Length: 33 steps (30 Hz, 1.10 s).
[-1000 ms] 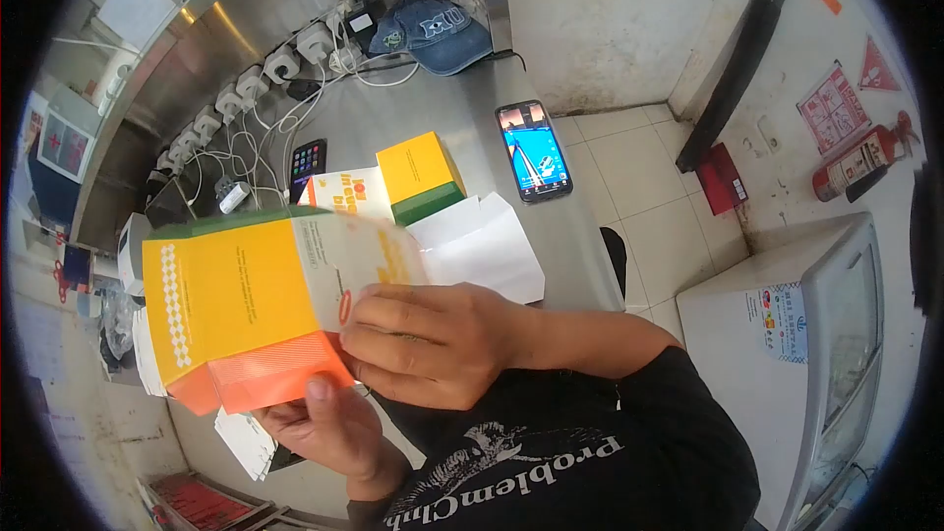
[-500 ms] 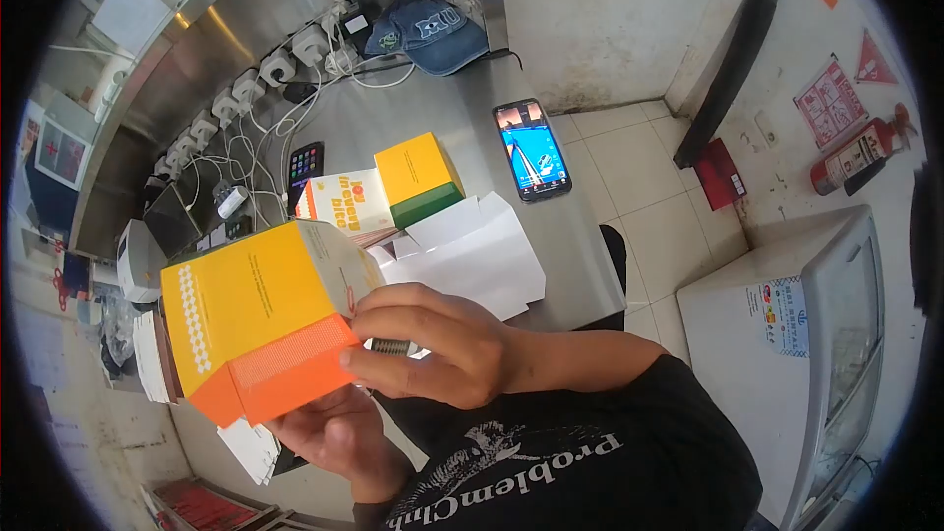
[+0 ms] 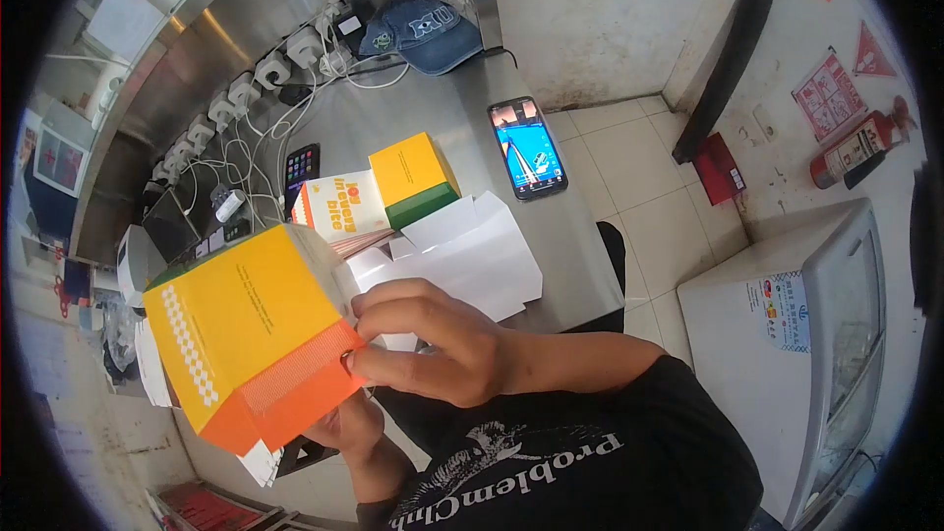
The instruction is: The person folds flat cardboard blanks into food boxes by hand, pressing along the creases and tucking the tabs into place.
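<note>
A yellow and orange folded carton (image 3: 246, 305) is held up at the lower left, tilted, with its orange side facing down and right. My right hand (image 3: 433, 339) pinches its right edge between thumb and fingers. Under the carton's lower right side, my left hand (image 3: 354, 428) supports it, its fingers mostly hidden behind the orange panel. Behind them, a yellow and green box (image 3: 413, 172), printed cartons (image 3: 344, 206) and a white unfolded carton sheet (image 3: 472, 256) lie on the metal table (image 3: 580, 280).
A lit phone (image 3: 528, 149) lies near the table's right edge, with a second phone (image 3: 301, 169) by tangled cables and plugs (image 3: 241, 93). A blue cap (image 3: 425, 34) sits at the back. To the right are a white freezer (image 3: 757, 364) and a fire extinguisher (image 3: 855, 149).
The carton has tilted and shifted slightly down. My right fingers have moved from its grey panel to the edge by the orange side, and my left hand is more hidden behind it.
</note>
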{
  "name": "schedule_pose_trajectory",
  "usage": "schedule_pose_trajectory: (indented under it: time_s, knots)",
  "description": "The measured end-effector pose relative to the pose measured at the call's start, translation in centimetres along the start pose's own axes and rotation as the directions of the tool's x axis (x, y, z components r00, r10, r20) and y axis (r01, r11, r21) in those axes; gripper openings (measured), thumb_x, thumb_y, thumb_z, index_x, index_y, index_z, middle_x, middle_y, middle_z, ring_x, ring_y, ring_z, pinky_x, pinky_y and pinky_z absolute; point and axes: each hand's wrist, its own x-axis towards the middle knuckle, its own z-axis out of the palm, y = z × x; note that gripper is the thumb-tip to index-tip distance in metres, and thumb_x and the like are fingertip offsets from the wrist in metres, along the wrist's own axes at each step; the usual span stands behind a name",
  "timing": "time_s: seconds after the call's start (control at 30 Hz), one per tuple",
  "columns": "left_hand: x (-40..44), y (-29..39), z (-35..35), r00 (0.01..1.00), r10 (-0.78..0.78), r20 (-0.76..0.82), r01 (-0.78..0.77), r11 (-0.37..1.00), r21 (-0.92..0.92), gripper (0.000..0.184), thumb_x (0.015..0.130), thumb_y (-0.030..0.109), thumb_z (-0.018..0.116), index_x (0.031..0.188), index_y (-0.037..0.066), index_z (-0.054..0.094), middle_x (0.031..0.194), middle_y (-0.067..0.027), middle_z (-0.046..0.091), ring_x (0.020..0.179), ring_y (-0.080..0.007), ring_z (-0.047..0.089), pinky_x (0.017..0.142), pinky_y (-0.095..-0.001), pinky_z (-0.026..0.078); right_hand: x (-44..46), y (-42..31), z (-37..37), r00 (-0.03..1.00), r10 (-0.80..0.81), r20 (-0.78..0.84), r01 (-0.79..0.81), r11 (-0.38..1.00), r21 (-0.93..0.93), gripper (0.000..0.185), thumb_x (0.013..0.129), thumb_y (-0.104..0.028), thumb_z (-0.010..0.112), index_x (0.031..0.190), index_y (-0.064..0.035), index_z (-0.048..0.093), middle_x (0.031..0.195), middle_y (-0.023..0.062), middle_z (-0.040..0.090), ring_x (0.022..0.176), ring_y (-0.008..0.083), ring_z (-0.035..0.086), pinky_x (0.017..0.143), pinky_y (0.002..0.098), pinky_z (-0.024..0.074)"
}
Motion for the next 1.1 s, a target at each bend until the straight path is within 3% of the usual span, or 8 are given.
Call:
schedule_pose_trajectory:
  time_s: [0.07, 0.2, 0.27, 0.6, 0.7, 0.9, 0.97, 1.1]
  knots:
    - [1.3, 2.2, 1.7, 0.994, -0.111, -0.003, 0.101, 0.914, -0.393, 0.041, 0.101, 0.001, 0.078, 0.138, -0.005, 0.064, 0.128, -0.0136, 0.075, 0.113, -0.0212, 0.074, 0.101, -0.0353, 0.060, 0.2, 0.1, -0.2, 1.000, 0.010, 0.005, -0.010, 1.000, -0.021, 0.034, 0.091, -0.008, 0.083, 0.124, -0.0023, 0.077, 0.133, 0.0195, 0.064, 0.122, 0.0375, 0.067, 0.103, 0.0458, 0.0585]
    - [1.8, 2.1, 1.3, 0.983, -0.164, 0.081, 0.183, 0.897, -0.403, 0.044, 0.099, 0.002, 0.079, 0.140, -0.004, 0.064, 0.129, -0.0143, 0.075, 0.113, -0.0219, 0.075, 0.101, -0.0344, 0.060, 1.2, -0.5, -0.5, 0.999, 0.043, -0.030, -0.045, 0.997, -0.063, 0.033, 0.090, -0.009, 0.086, 0.122, -0.0048, 0.079, 0.133, 0.0182, 0.063, 0.122, 0.0368, 0.065, 0.103, 0.0462, 0.0568]
    - [1.9, 2.4, 1.4, 0.990, -0.127, 0.058, 0.138, 0.954, -0.267, 0.045, 0.099, 0.004, 0.081, 0.141, -0.003, 0.065, 0.132, -0.0155, 0.075, 0.115, -0.0223, 0.075, 0.102, -0.0341, 0.059, 1.2, -0.5, -0.4, 0.997, 0.062, -0.037, -0.064, 0.997, -0.050, 0.034, 0.089, -0.009, 0.087, 0.121, -0.0051, 0.079, 0.134, 0.0180, 0.063, 0.122, 0.0367, 0.065, 0.103, 0.0464, 0.0565]
    - [0.8, 1.6, 1.4, 0.994, -0.104, -0.038, 0.095, 0.976, -0.194, 0.039, 0.100, 0.010, 0.079, 0.135, -0.005, 0.068, 0.130, -0.0137, 0.075, 0.116, -0.0240, 0.073, 0.106, -0.0374, 0.056, 0.7, -0.9, 0.2, 0.994, 0.104, -0.037, -0.104, 0.994, 0.019, 0.032, 0.088, -0.008, 0.088, 0.120, -0.0077, 0.082, 0.135, 0.0182, 0.062, 0.123, 0.0369, 0.064, 0.103, 0.0456, 0.0564]
    - [0.9, 1.5, 1.4, 0.991, -0.062, -0.115, 0.045, 0.988, -0.146, 0.043, 0.100, 0.018, 0.083, 0.134, -0.004, 0.069, 0.130, -0.0127, 0.075, 0.115, -0.0234, 0.073, 0.106, -0.0375, 0.056, 1.0, -1.1, -0.1, 0.996, 0.093, -0.016, -0.093, 0.995, 0.033, 0.033, 0.088, -0.008, 0.089, 0.121, -0.0079, 0.083, 0.135, 0.0175, 0.062, 0.123, 0.0364, 0.064, 0.103, 0.0455, 0.0563]
    - [0.7, 0.9, 0.4, 0.990, -0.138, -0.030, 0.133, 0.984, -0.115, 0.067, 0.094, 0.040, 0.092, 0.139, -0.003, 0.066, 0.129, -0.0111, 0.075, 0.113, -0.0228, 0.073, 0.104, -0.0367, 0.057, 0.4, -0.9, 0.2, 0.997, 0.076, -0.006, -0.076, 0.995, 0.061, 0.040, 0.085, -0.006, 0.092, 0.123, -0.0044, 0.083, 0.132, 0.0164, 0.064, 0.119, 0.0324, 0.067, 0.098, 0.0429, 0.0587]
    - [0.3, 0.8, 0.4, 0.983, -0.181, -0.031, 0.174, 0.970, -0.168, 0.049, 0.101, 0.022, 0.082, 0.140, -0.002, 0.063, 0.129, -0.0112, 0.074, 0.112, -0.0188, 0.073, 0.099, -0.0334, 0.059, 0.3, -0.9, 0.3, 0.997, 0.080, -0.007, -0.078, 0.990, 0.118, 0.040, 0.084, -0.005, 0.093, 0.123, -0.0032, 0.082, 0.131, 0.0163, 0.065, 0.115, 0.0312, 0.069, 0.095, 0.0412, 0.0602]
    - [0.5, 1.5, 1.1, 0.993, -0.102, 0.056, 0.116, 0.904, -0.412, 0.056, 0.102, 0.025, 0.082, 0.145, -0.002, 0.057, 0.134, -0.0125, 0.071, 0.116, -0.0211, 0.072, 0.100, -0.0363, 0.060, 0.5, -0.8, 0.0, 0.994, 0.098, -0.047, -0.094, 0.991, 0.093, 0.034, 0.083, -0.002, 0.092, 0.115, -0.0017, 0.081, 0.133, 0.0187, 0.067, 0.104, 0.0302, 0.073, 0.084, 0.0359, 0.0631]
